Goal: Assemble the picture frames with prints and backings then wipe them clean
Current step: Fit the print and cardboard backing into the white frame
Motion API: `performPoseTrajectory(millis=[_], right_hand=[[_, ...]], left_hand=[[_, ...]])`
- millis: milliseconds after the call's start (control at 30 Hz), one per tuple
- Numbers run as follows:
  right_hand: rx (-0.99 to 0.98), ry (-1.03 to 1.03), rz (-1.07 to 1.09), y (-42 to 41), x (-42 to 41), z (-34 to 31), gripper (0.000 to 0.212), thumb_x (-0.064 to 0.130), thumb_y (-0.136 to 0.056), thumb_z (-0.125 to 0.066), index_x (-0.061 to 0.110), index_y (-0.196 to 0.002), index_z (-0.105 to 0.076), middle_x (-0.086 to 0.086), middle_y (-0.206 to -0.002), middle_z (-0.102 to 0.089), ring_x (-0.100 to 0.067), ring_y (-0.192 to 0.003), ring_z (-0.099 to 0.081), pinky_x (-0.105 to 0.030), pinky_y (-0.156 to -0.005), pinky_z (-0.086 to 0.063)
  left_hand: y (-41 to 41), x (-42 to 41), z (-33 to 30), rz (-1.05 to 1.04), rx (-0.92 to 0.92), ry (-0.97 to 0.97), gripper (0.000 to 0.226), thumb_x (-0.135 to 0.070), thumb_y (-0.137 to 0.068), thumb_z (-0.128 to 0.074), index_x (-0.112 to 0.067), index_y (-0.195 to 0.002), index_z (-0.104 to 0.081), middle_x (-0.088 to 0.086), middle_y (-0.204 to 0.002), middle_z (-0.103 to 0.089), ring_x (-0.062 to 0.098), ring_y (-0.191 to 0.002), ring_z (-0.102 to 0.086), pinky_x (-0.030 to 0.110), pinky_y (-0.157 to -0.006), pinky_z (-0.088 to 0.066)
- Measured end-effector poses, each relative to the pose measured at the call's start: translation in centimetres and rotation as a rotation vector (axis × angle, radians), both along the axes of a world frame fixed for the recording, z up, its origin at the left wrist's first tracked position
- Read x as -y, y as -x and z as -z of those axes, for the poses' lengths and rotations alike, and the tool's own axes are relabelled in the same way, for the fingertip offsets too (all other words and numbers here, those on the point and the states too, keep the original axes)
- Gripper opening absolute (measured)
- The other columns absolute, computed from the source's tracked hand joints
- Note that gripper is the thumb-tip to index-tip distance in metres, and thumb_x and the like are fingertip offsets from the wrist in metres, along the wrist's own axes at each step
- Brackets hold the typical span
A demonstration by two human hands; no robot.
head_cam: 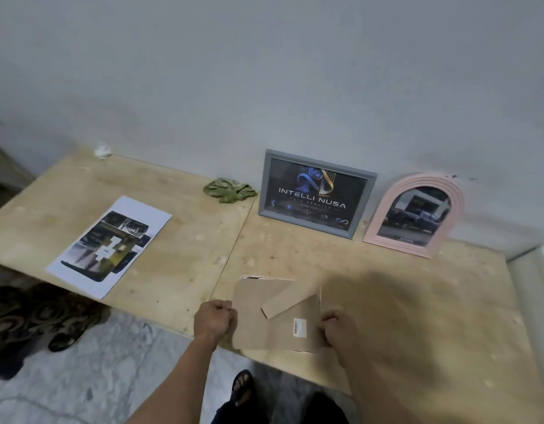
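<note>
I hold the brown frame back, face down at the near edge of the plywood table, my left hand curled on its left edge and my right hand curled on its right edge, its stand flap lifted between them. Beyond it, against the wall, lean a grey frame holding an "INTELLI NUSA" print and, just right of it, a pink arched frame holding a street photo. A crumpled green cloth lies left of the grey frame, a loose print lies flat far to the left, and nothing stands between my hands and any of them.
</note>
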State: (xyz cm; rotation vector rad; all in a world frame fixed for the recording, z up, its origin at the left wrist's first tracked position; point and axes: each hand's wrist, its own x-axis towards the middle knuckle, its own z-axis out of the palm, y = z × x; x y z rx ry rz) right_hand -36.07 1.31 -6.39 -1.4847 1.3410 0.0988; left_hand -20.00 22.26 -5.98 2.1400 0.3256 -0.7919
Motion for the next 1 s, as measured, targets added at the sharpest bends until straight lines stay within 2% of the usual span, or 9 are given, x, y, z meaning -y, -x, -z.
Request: performPoseTrajectory(millis=[133, 267, 333, 467, 533, 600, 767, 867, 1000], right_hand=[[-0.036, 0.004, 0.067, -0.7, -1.5, 0.3, 0.021, -0.009, -0.072, -0.053, 0.011, -0.068, -0.060, -0.017, -0.071, -0.063, -0.026, -0.058, -0.057, -0.030, -0.046, -0.048], [-0.054, 0.029, 0.081, -0.9, -2.0, 0.8, 0.022, -0.007, -0.074, -0.054, 0.012, -0.069, -0.063, -0.016, -0.073, -0.065, -0.026, -0.059, -0.058, -0.032, -0.049, -0.049], [-0.052, 0.057, 0.084, -1.1, -2.1, 1.0, 0.021, -0.001, -0.080, -0.055, 0.013, -0.069, -0.066, -0.014, -0.077, -0.067, -0.027, -0.066, -0.061, -0.032, -0.054, -0.049], [-0.116, 0.153, -0.024, -1.3, -2.3, 0.8, 0.022, 0.010, -0.088, -0.051, 0.012, -0.088, -0.073, -0.008, -0.092, -0.070, -0.027, -0.092, -0.064, -0.029, -0.071, -0.043], [-0.136, 0.145, -0.005, -1.6, -2.5, 0.6, 0.020, 0.009, -0.087, -0.051, 0.013, -0.094, -0.069, -0.005, -0.093, -0.064, -0.026, -0.097, -0.061, -0.028, -0.073, -0.040], [-0.120, 0.093, 0.077, -1.8, -2.7, 0.5, 0.012, 0.008, -0.086, -0.051, 0.012, -0.089, -0.062, -0.007, -0.094, -0.065, -0.026, -0.093, -0.059, -0.031, -0.073, -0.041], [-0.151, 0.002, 0.038, -1.6, -1.7, 2.2, 0.020, 0.012, -0.087, -0.051, 0.002, -0.092, -0.068, -0.019, -0.101, -0.068, -0.034, -0.096, -0.062, -0.044, -0.086, -0.051], [-0.087, -0.043, 0.119, -1.2, -1.3, 1.5, 0.017, 0.007, -0.086, -0.053, 0.003, -0.086, -0.070, -0.018, -0.093, -0.069, -0.033, -0.088, -0.065, -0.043, -0.076, -0.052], [0.068, -0.118, 0.190, -1.7, -1.0, -0.1, 0.021, 0.006, -0.090, -0.053, 0.014, -0.092, -0.072, -0.010, -0.093, -0.073, -0.025, -0.083, -0.067, -0.031, -0.065, -0.049]], left_hand=[[-0.7, -0.6, 0.2, 0.061, 0.024, 0.009, 0.019, -0.003, -0.078, -0.067, -0.022, -0.075, -0.072, -0.002, -0.096, -0.071, 0.022, -0.093, -0.064, 0.030, -0.087, -0.053], [-0.5, -0.4, 0.3, 0.110, 0.103, -0.015, 0.030, -0.001, -0.082, -0.060, -0.028, -0.072, -0.065, -0.005, -0.086, -0.067, 0.021, -0.088, -0.062, 0.022, -0.074, -0.041], [-0.4, 0.1, 0.0, 0.153, 0.137, -0.024, 0.036, 0.000, -0.085, -0.057, -0.032, -0.070, -0.063, -0.008, -0.081, -0.064, 0.020, -0.085, -0.060, 0.021, -0.072, -0.039], [-0.4, 0.4, 0.4, 0.287, 0.159, -0.028, 0.024, -0.005, -0.088, -0.058, -0.022, -0.096, -0.073, 0.000, -0.097, -0.067, 0.019, -0.090, -0.059, 0.021, -0.079, -0.041], [-0.4, 0.6, 0.1, 0.328, 0.159, -0.031, 0.019, -0.005, -0.087, -0.057, -0.022, -0.089, -0.066, -0.003, -0.081, -0.063, 0.020, -0.084, -0.054, 0.028, -0.075, -0.045], [-0.5, 0.8, -0.3, 0.336, 0.072, -0.036, 0.017, -0.008, -0.086, -0.056, -0.023, -0.077, -0.058, -0.009, -0.071, -0.056, 0.022, -0.080, -0.054, 0.028, -0.072, -0.044], [-1.6, 0.0, -0.1, 0.253, -0.153, 0.100, 0.018, -0.008, -0.080, -0.057, -0.008, -0.073, -0.073, 0.005, -0.072, -0.071, 0.024, -0.067, -0.061, 0.035, -0.064, -0.051], [-2.3, -0.8, -0.3, 0.135, -0.278, 0.249, 0.018, 0.002, -0.088, -0.059, -0.004, -0.087, -0.076, 0.013, -0.075, -0.070, 0.020, -0.051, -0.055, 0.024, -0.046, -0.042], [-2.9, -1.2, -1.0, 0.039, -0.353, 0.413, 0.017, 0.003, -0.087, -0.066, 0.001, -0.103, -0.072, 0.018, -0.088, -0.076, 0.022, -0.061, -0.062, 0.025, -0.044, -0.043]])
